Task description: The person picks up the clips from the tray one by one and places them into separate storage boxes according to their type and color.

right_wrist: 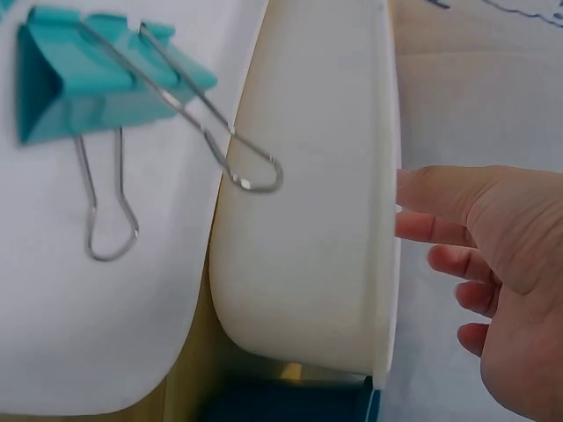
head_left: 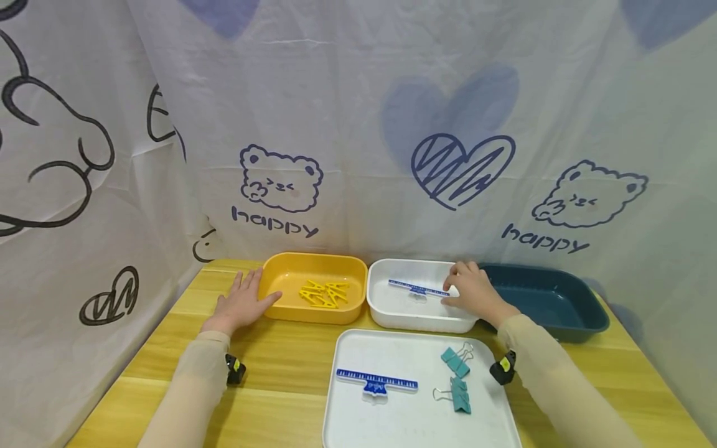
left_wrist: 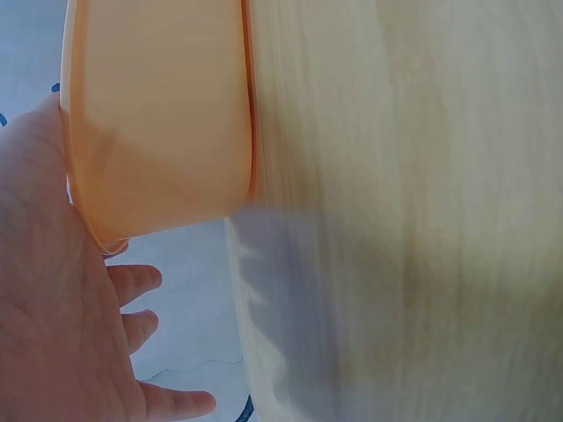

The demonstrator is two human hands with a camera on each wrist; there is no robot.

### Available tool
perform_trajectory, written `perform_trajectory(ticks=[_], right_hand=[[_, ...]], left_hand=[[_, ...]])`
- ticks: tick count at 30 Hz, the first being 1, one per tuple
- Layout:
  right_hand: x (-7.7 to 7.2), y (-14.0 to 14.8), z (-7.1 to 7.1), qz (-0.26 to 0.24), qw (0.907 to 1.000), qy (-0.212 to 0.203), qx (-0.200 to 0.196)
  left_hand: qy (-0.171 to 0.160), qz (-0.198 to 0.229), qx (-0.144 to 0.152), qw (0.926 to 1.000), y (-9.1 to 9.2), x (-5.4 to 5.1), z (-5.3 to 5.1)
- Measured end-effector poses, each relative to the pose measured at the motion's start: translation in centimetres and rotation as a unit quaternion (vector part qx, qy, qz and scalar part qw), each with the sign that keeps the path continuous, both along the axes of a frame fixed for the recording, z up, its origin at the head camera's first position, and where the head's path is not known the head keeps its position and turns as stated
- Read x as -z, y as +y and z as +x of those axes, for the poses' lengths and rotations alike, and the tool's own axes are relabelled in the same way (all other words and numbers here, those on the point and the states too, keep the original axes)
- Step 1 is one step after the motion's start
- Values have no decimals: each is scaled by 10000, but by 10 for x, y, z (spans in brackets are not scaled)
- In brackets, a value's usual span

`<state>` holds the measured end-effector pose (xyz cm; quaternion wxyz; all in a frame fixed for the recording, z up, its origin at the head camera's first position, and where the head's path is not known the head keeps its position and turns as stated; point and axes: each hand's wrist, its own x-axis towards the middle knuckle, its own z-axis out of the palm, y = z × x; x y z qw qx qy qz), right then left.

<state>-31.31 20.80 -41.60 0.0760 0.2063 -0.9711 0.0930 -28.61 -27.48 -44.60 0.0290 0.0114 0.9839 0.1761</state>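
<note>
My left hand [head_left: 238,305] rests at the left end of the yellow bin [head_left: 313,315], its fingers spread and the thumb over the rim. Several yellow clothespins [head_left: 325,294] lie in that bin. In the head view, my right hand [head_left: 476,291] reaches over the right rim of the white bin [head_left: 422,322]. Its thumb and forefinger are at the right end of a blue ruler clip [head_left: 418,289] inside. The bin wall [right_wrist: 308,176] hides the fingertips in the right wrist view, so a grip on the clip cannot be confirmed.
In front, a white tray [head_left: 358,348] bears another blue ruler clip [head_left: 376,381] and two teal binder clips, one [head_left: 456,361] behind the other [head_left: 460,396]. A dark blue bin [head_left: 551,320] stands at the right. A printed cloth [head_left: 358,124] hangs behind the bins.
</note>
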Motion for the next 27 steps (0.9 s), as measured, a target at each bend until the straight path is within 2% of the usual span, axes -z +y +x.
perform_trajectory(ticks=[5,11,19,27], right_hand=[[-3,0,15,-189,9995,153,-193],[-7,-4,33,-357,9990,132,-244],[-6,-5,51,-471,9977,250,-423],[-4,-9,68,-697,9969,15,-353]], left_hand=[[50,-61,12,10000,0,0,1],[90,-88,-8,9999,0,0,0],[160,-183,-52,9997,0,0,-1],[171,-247,-26,9995,-1,3,-4]])
